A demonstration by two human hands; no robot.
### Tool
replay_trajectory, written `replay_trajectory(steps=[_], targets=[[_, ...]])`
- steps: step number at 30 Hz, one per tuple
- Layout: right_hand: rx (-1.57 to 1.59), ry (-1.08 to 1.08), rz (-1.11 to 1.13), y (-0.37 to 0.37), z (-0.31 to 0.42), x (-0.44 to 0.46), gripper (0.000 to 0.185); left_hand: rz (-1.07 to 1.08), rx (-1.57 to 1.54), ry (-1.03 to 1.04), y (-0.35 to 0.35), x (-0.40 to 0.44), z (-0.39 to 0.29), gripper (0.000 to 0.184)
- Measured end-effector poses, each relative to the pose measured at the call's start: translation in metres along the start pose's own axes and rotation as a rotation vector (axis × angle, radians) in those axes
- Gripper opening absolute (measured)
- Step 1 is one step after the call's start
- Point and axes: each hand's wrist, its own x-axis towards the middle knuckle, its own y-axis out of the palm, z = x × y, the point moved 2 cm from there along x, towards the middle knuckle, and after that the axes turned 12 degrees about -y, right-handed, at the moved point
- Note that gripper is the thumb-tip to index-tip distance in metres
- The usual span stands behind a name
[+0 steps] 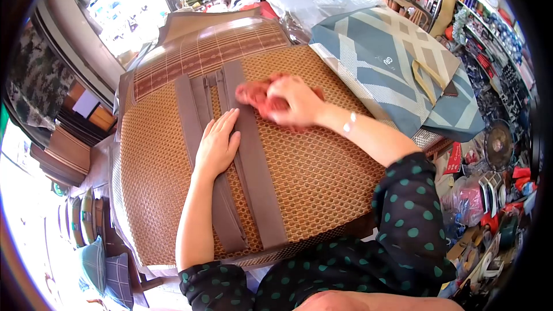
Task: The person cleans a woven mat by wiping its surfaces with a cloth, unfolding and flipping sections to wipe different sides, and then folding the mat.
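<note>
A woven tan mat (322,178) with a brown fabric band (268,207) lies before me, the band folded along the middle and running away from my body. My left hand (218,144) rests flat on this band, fingers stretched out and pointing away from me. To its right, my right hand (296,102) is closed around a crumpled red cloth (256,93), pressed on or just above the woven surface. The right hand and cloth are slightly blurred. Part of the cloth is hidden beneath my fingers.
A folded blue-grey patterned bag (368,75) with a tan strap (423,80) lies at the right. White plastic packaging (322,0) sits behind it. Reddish-brown matting (201,52) covers the far side. Crowded goods and a round fan (498,145) stand at the right; cushions (118,276) are lower left.
</note>
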Motion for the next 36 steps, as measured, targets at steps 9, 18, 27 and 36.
replay_trajectory(steps=[9,18,27,36], targets=[[-0.315,0.132,0.013,-0.019,-0.012,-0.021,0.08,-0.013,-0.009,0.044,0.0,0.001,-0.001,0.051],[-0.68,0.688,0.276,-0.142,0.06,-0.199,0.08,-0.011,-0.117,0.564,-0.03,-0.046,-0.128,0.064],[-0.999,0.625,0.023,-0.209,0.017,-0.238,0.048,0.259,0.371,0.681,0.085,-0.105,-0.251,0.084],[-1.243,0.484,-0.023,-0.241,0.005,-0.299,0.041,-0.098,0.142,0.658,0.078,-0.1,-0.268,0.06]])
